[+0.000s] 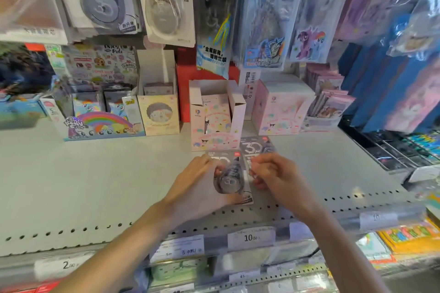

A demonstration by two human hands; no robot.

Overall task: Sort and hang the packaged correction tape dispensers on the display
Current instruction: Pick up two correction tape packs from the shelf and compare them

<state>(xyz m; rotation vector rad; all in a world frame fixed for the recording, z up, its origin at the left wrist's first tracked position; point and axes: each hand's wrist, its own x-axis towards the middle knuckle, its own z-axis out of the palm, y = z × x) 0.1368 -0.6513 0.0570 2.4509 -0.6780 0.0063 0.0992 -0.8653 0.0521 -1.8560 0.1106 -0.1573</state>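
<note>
Fingers [209,162] of my left hand [197,188] and right hand [273,173] pinch a correction tape package [232,181] from both sides, just before the open pink box [215,114], on the shelf [95,185].

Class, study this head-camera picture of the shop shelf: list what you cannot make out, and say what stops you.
1. Front correction tape pack: its left edge, hidden under the left hand.
2. Second pack behind it: its lower half, covered by the right hand and the front pack.
3. Hanging packs: their hooks, cut off by the top edge.
4. Price labels: small print, blurred.
</note>
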